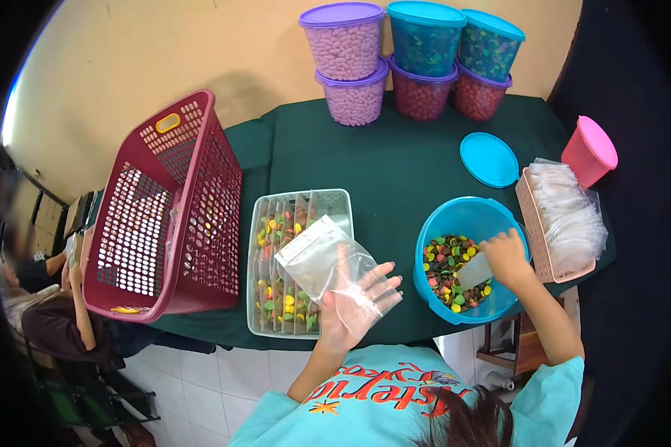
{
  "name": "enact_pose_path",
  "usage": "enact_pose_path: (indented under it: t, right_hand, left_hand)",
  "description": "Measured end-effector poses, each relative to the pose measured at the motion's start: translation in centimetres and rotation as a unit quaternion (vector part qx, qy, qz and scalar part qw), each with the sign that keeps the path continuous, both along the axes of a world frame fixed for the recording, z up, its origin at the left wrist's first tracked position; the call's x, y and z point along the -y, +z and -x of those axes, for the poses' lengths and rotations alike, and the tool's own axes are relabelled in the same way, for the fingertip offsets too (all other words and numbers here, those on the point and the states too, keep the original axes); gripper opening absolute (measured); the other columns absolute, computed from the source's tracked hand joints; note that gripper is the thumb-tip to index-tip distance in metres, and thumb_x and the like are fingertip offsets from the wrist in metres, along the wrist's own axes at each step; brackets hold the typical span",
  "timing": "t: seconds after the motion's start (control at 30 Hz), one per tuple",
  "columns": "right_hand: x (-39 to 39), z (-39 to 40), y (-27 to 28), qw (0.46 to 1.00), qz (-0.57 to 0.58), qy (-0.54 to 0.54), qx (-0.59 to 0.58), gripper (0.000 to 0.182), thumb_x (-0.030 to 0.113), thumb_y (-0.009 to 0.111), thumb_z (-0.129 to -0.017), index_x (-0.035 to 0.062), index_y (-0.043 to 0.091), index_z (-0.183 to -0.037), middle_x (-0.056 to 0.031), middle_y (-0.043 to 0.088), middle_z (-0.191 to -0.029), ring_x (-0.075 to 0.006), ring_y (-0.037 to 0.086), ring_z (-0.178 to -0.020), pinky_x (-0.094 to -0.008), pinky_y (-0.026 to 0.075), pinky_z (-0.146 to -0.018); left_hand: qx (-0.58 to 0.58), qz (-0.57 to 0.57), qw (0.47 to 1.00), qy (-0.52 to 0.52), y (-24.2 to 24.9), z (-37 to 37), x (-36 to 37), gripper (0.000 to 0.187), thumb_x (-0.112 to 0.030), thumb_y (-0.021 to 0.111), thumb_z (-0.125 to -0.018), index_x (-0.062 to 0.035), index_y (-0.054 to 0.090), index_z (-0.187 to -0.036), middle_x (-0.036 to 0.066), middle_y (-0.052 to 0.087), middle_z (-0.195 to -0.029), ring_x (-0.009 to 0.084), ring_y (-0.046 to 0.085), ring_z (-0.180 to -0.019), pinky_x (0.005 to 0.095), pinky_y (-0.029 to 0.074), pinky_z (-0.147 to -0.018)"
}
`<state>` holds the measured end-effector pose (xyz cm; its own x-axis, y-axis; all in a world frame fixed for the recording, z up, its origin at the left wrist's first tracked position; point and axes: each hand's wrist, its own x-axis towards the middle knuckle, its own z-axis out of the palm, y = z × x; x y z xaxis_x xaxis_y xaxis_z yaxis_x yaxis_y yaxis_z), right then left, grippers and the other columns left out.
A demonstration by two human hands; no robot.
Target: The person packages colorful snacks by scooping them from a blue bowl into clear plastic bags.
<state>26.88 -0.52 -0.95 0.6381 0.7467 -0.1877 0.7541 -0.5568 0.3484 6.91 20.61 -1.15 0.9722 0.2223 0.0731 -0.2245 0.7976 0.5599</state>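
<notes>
A clear empty plastic bag lies across my left hand, whose fingers are spread beneath it, above the right side of a pale tray of filled bags. My right hand is closed round a translucent scoop, whose blade dips among small multicoloured candies inside a blue tub. Right of the tub, a pink basket holds a stack of clear bags.
A maroon perforated basket stands at the left. Stacked lidded tubs line the back; a blue lid lies before them. A pink lidded container is at the right. Another person sits at the far left.
</notes>
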Motion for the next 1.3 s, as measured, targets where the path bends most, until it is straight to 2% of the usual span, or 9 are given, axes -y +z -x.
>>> enact_pose_path:
  t: [0.2,0.3,0.4,0.57,0.73,0.77,0.9,1.07,1.3]
  right_hand:
    - [2.7,7.0,8.5,0.932,-0.351,-0.056,-0.069,0.016,0.004,0.058,-0.067,0.0026,0.055,-0.082,-0.0112,0.055,-0.068,-0.0265,0.056,-0.066,-0.0358,0.043,-0.055]
    - [2.9,12.1,8.7,0.859,-0.457,-0.087,-0.215,0.020,0.005,0.065,-0.064,0.0027,0.060,-0.083,-0.0114,0.059,-0.074,-0.0242,0.058,-0.061,-0.0321,0.046,-0.053]
    - [1.5,14.8,7.2,0.810,-0.496,-0.092,-0.300,0.025,0.008,0.070,-0.064,0.0019,0.061,-0.086,-0.0104,0.062,-0.082,-0.0212,0.061,-0.064,-0.0278,0.049,-0.054]
    - [-0.5,15.2,5.9,0.804,-0.537,-0.029,-0.255,0.026,0.010,0.071,-0.064,0.0010,0.061,-0.086,-0.0096,0.063,-0.082,-0.0191,0.062,-0.065,-0.0268,0.050,-0.053]
    - [-1.1,14.4,4.8,0.752,-0.619,0.109,-0.199,0.029,0.007,0.073,-0.059,0.0030,0.061,-0.085,-0.0090,0.064,-0.079,-0.0169,0.062,-0.059,-0.0242,0.048,-0.048]
    - [-0.6,14.0,4.0,0.745,-0.618,0.131,-0.213,0.030,0.009,0.072,-0.058,0.0063,0.059,-0.086,-0.0097,0.062,-0.087,-0.0186,0.061,-0.071,-0.0270,0.049,-0.056]
    - [-1.3,13.0,3.5,0.688,-0.653,0.237,-0.208,0.035,0.020,0.068,-0.061,0.0111,0.057,-0.093,-0.0094,0.053,-0.106,-0.0239,0.048,-0.100,-0.0389,0.041,-0.082]
    - [-1.2,11.3,5.4,0.696,-0.604,0.320,-0.221,0.041,0.028,0.065,-0.066,0.0094,0.057,-0.102,-0.0075,0.053,-0.109,-0.0247,0.047,-0.104,-0.0421,0.034,-0.091]
    - [-1.2,8.8,5.8,0.726,-0.515,0.357,-0.283,0.046,0.028,0.063,-0.069,0.0059,0.054,-0.109,-0.0091,0.051,-0.114,-0.0279,0.047,-0.108,-0.0445,0.028,-0.095]
  left_hand:
    - [-0.004,-0.010,1.000,0.007,0.1,-0.7,-0.1,0.088,-0.065,0.047,-0.071,-0.0310,-0.005,-0.134,0.023,0.031,-0.125,0.0366,0.041,-0.110,0.0479,0.037,-0.090]
    - [0.007,-0.036,0.999,0.035,0.2,-1.0,0.2,0.089,-0.064,0.048,-0.071,-0.0309,-0.006,-0.134,0.024,0.031,-0.125,0.0372,0.042,-0.110,0.0474,0.037,-0.090]
    - [0.023,-0.025,0.998,0.044,0.6,-1.2,0.7,0.093,-0.060,0.053,-0.071,-0.0318,-0.011,-0.132,0.023,0.030,-0.125,0.0369,0.040,-0.111,0.0461,0.034,-0.093]
    - [0.064,-0.007,0.997,0.039,1.0,-1.3,1.8,0.098,-0.056,0.057,-0.070,-0.0304,-0.015,-0.131,0.023,0.029,-0.126,0.0357,0.038,-0.113,0.0447,0.032,-0.096]
    - [0.056,0.013,0.998,0.034,1.4,-1.4,3.0,0.096,-0.044,0.059,-0.067,-0.0108,0.000,-0.134,0.021,0.031,-0.125,0.0324,0.040,-0.113,0.0430,0.033,-0.096]
    - [0.057,0.047,0.996,0.044,1.9,-1.4,3.6,0.092,-0.034,0.059,-0.064,-0.0037,0.007,-0.133,0.019,0.036,-0.120,0.0302,0.042,-0.110,0.0422,0.034,-0.095]
    - [0.083,0.044,0.993,0.077,1.4,-2.1,5.2,0.087,-0.029,0.057,-0.062,-0.0041,0.011,-0.132,0.016,0.040,-0.111,0.0280,0.045,-0.105,0.0410,0.036,-0.092]
    - [0.031,0.051,0.990,0.127,2.2,-3.2,6.8,0.084,-0.031,0.056,-0.059,-0.0017,0.020,-0.128,0.010,0.043,-0.097,0.0218,0.047,-0.090,0.0359,0.039,-0.084]
    - [0.095,0.050,0.984,0.139,1.8,-4.0,8.9,0.076,-0.026,0.053,-0.064,-0.0013,0.021,-0.128,0.010,0.044,-0.098,0.0216,0.045,-0.097,0.0357,0.035,-0.090]
